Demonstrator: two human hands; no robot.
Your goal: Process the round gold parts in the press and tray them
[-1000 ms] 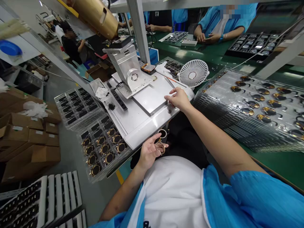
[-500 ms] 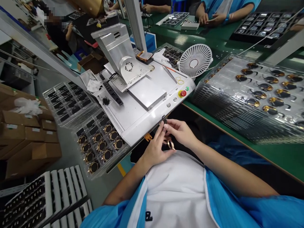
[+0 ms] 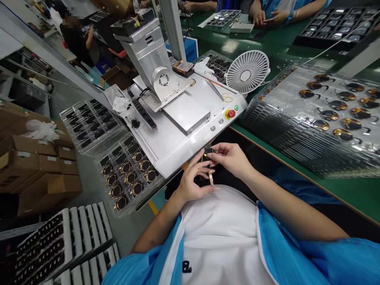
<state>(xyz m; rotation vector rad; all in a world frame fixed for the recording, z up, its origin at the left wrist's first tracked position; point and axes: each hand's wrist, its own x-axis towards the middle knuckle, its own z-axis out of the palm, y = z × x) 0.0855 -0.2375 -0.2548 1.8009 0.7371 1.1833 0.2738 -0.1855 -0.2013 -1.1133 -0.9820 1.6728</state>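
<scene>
My right hand (image 3: 230, 157) pinches a round black part (image 3: 209, 152) in front of the white machine (image 3: 190, 140). Beside it, my left hand (image 3: 194, 178) holds a gold-coloured ring-shaped part (image 3: 211, 178) between thumb and fingers, near my lap. The left index fingertip reaches up close to the black part. Left of the hands, a clear tray (image 3: 114, 211) carries several round black parts with gold rims. On the machine's front edge are a red button (image 3: 231, 114) and a green one (image 3: 236, 107).
A white fan (image 3: 247, 72) stands behind the machine. Stacked clear trays (image 3: 297, 138) with black-and-gold parts occupy the right side of the green table (image 3: 366, 198). Cardboard boxes (image 3: 50, 194) are at the left. Another person's hands (image 3: 267, 18) show across the table.
The round black part now shows more between the hands. The gold ring has turned to a narrower view, and my left fingers have spread. The whole view has shifted slightly.
</scene>
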